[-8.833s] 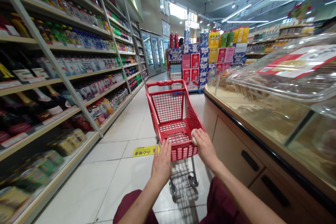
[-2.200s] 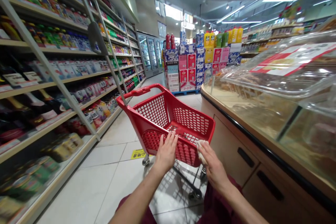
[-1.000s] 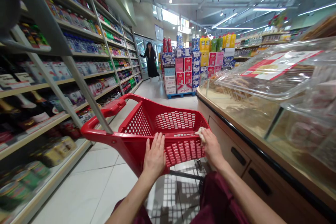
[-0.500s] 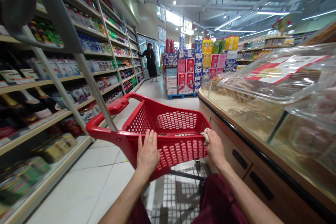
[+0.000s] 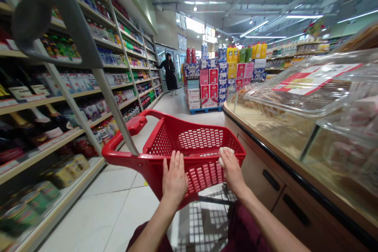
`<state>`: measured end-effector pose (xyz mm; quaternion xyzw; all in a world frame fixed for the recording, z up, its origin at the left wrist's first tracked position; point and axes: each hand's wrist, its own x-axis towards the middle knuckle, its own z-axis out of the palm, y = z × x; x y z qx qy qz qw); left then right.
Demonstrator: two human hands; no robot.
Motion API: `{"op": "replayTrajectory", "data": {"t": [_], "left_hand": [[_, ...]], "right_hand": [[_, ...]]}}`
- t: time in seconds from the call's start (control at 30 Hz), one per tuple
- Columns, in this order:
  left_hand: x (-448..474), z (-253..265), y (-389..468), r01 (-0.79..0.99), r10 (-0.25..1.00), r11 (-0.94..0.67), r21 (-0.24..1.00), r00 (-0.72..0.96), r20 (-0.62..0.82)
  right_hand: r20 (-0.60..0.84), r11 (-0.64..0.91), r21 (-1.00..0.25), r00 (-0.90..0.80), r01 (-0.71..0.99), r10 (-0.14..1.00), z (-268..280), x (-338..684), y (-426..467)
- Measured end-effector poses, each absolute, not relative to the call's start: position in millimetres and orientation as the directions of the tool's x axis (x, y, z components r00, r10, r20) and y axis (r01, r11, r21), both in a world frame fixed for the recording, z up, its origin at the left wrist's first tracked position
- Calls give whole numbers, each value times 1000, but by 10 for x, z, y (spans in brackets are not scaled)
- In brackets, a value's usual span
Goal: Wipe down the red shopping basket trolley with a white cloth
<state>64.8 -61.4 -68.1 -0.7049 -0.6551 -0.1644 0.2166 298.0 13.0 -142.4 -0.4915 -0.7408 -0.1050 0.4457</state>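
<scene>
A red plastic shopping cart [image 5: 197,156] stands side-on in front of me, its basket holding nothing that I can see. Against the basket's near side, just below the rim, my left hand [image 5: 175,175] lies flat with fingers outstretched. My right hand [image 5: 232,168] presses a crumpled white cloth [image 5: 226,151] onto the near rim, a little short of the basket's right corner. Part of the cloth is hidden under the fingers. At the cart's left end, a grey handle piece [image 5: 63,27] on a metal post rises close to the camera.
Shelves of bottles and cans [image 5: 73,98] run along the left. On the right, a wooden counter [image 5: 256,157] with clear covers stands close to the cart. Stacked drink cartons [image 5: 209,86] are farther down the aisle, and a person in black [image 5: 169,73] stands by the shelves.
My right hand has slid left along the rim with the cloth, away from the corner. The cart and my left hand appear slightly farther right in view.
</scene>
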Motion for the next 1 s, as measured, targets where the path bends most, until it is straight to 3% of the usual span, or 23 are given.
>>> {"op": "replayTrajectory", "data": {"t": [0.07, 0.23, 0.4, 0.57, 0.63, 0.77, 0.93, 1.0], "left_hand": [[674, -701, -634, 993, 851, -69, -93, 107, 514], [713, -770, -663, 988, 831, -95, -118, 144, 537], [710, -790, -669, 988, 834, -92, -124, 144, 533], [690, -811, -641, 987, 842, -83, -134, 142, 521], [683, -816, -629, 989, 842, -66, -130, 125, 525], [645, -797, -626, 988, 844, -58, -142, 125, 521], [677, -798, -632, 985, 859, -51, -167, 129, 495], [702, -782, -641, 984, 862, -46, -170, 125, 492]], "right_hand": [[748, 512, -269, -157, 816, 645, -1431, 3004, 141], [750, 304, -376, 95, 875, 655, -1468, 3293, 236], [740, 505, -272, -157, 819, 654, -1460, 3208, 217], [750, 324, -370, 73, 871, 658, -1459, 3282, 250], [764, 376, -359, 38, 855, 644, -1451, 3172, 227], [758, 583, -255, -215, 771, 616, -1379, 2886, 168], [768, 416, -352, 4, 839, 641, -1279, 2796, 209], [779, 489, -313, -74, 814, 622, -1254, 2645, 174]]}}
